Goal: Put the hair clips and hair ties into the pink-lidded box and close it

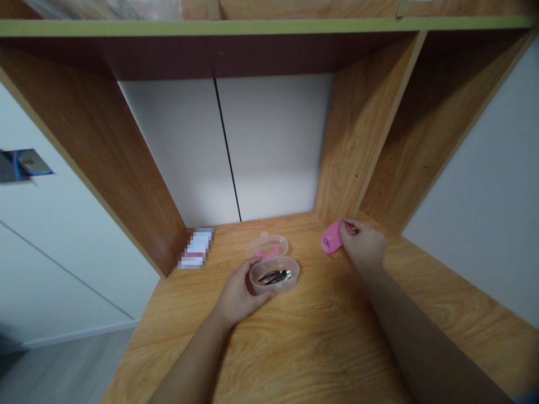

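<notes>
At desk centre, left hand has fingers curled around the side of a clear plastic hinged box, gripping it. Dark metal hair clips lie inside; its open lid with pink seal sits at 12 o'clock. Right hand pinches a pink plastic oval case at the box's 2 o'clock. Pixelated flat packet at 10 o'clock, all on an oak-grain wooden desk.

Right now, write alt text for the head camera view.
A left hand cups a clear plastic box holding dark metal hair clips, its lid open behind it, on a wooden desk. A right hand holds a pink plastic object. A blurred card lies farther left.
</notes>
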`<state>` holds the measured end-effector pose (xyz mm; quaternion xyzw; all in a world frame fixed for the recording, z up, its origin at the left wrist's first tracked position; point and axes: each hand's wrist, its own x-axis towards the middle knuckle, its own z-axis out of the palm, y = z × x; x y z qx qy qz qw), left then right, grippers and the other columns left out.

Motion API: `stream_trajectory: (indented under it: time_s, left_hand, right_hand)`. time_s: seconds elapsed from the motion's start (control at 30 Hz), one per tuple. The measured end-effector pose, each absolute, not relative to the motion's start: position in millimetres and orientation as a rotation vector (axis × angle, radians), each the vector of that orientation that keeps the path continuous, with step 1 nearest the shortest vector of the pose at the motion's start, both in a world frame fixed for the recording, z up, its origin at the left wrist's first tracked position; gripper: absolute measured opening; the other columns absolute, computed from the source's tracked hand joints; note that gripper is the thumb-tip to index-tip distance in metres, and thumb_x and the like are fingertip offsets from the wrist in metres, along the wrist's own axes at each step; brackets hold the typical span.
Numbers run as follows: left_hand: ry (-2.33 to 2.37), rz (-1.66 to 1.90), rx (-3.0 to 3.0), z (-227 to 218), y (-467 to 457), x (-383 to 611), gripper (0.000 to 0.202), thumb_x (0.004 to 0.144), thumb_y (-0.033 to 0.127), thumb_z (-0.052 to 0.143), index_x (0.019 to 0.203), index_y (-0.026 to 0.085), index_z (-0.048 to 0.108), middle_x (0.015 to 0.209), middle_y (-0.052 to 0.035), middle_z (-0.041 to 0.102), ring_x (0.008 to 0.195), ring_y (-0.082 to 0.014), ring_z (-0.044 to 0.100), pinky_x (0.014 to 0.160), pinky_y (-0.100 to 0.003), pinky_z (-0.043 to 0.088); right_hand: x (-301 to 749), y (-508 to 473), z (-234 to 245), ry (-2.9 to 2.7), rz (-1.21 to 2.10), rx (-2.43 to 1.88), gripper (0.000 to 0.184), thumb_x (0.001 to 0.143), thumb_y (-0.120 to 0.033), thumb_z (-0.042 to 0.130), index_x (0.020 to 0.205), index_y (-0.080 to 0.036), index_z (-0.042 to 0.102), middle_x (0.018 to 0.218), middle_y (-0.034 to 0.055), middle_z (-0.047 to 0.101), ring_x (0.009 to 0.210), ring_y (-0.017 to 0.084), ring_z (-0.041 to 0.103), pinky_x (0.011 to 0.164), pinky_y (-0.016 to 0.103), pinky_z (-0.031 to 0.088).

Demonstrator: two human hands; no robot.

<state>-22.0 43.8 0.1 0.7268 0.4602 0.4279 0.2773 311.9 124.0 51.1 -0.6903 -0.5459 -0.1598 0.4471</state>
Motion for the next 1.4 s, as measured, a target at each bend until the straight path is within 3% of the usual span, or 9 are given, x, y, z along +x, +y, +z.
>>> stream_trajectory:
  time_s: [0.13,0.33,0.77,0.97,1.07,1.23,1.4]
  left_hand:
    - [1.238,1.134,1.955,3.6,42.4,-22.0,0.075,0.067,0.030,0.086,0.132,0.024,0.051,0.129,-0.0082,0.066,0.118,-0.0265,0.064,0.105,-0.044,0.050]
    - [1.256,1.125,1.961,4.9,42.0,-22.1,0.075,0.066,0.028,0.086,0.132,0.024,0.050,0.130,-0.0086,0.066,0.117,-0.0270,0.064,0.103,-0.044,0.051]
    - [1.232,1.132,1.954,6.4,41.6,-21.8,0.073,0.068,0.031,0.085,0.132,0.022,0.050,0.131,-0.0106,0.066,0.117,-0.0279,0.065,0.104,-0.045,0.051]
    - [1.261,1.133,1.961,3.3,42.6,-22.6,0.075,0.067,0.031,0.086,0.132,0.023,0.051,0.131,-0.0106,0.065,0.118,-0.0287,0.064,0.104,-0.046,0.051]
    - [1.256,1.132,1.959,3.1,42.6,-22.2,0.075,0.067,0.031,0.086,0.133,0.023,0.050,0.132,-0.0103,0.065,0.118,-0.0279,0.064,0.104,-0.045,0.051]
    - [1.261,1.137,1.948,3.6,42.1,-21.7,0.074,0.067,0.029,0.086,0.132,0.023,0.051,0.133,-0.0114,0.064,0.119,-0.0290,0.063,0.106,-0.047,0.050]
    - [1.253,1.140,1.939,4.5,41.9,-21.7,0.075,0.066,0.028,0.086,0.132,0.023,0.051,0.132,-0.0114,0.064,0.119,-0.0293,0.063,0.106,-0.049,0.050]
  right_hand:
    - [310.5,123.1,52.4,-1.435,-0.469,-1.616,0.030,0.090,-0.037,0.057,0.102,-0.021,0.079,0.103,0.0075,0.078,0.088,0.025,0.073,0.078,0.032,0.053]
    - [311.9,125.1,48.1,-1.623,-0.479,-1.460,0.027,0.093,-0.032,0.057,0.102,-0.021,0.079,0.101,0.0056,0.078,0.092,0.023,0.073,0.081,0.031,0.053]
    - [307.8,124.6,47.3,-1.690,-0.497,-1.137,0.019,0.092,-0.030,0.062,0.093,-0.022,0.080,0.091,0.0043,0.079,0.083,0.021,0.071,0.083,0.035,0.055]
    - [291.2,122.4,42.1,-1.225,-0.198,-1.387,0.033,0.086,-0.044,0.064,0.100,-0.017,0.078,0.080,0.0077,0.077,0.068,0.021,0.070,0.069,0.032,0.055]
    - [286.4,123.6,38.6,-1.252,-0.046,-1.524,0.034,0.083,-0.048,0.065,0.094,-0.018,0.077,0.075,0.0070,0.076,0.066,0.022,0.071,0.067,0.031,0.055]
    - [284.2,127.7,30.6,-1.391,0.046,-1.646,0.024,0.078,-0.042,0.062,0.079,-0.020,0.071,0.072,0.0062,0.075,0.064,0.022,0.070,0.060,0.029,0.051]
    - [281.0,129.3,23.9,-1.502,0.074,-1.656,0.018,0.079,-0.032,0.057,0.087,-0.020,0.068,0.053,-0.0010,0.064,0.049,0.018,0.060,0.049,0.025,0.040]
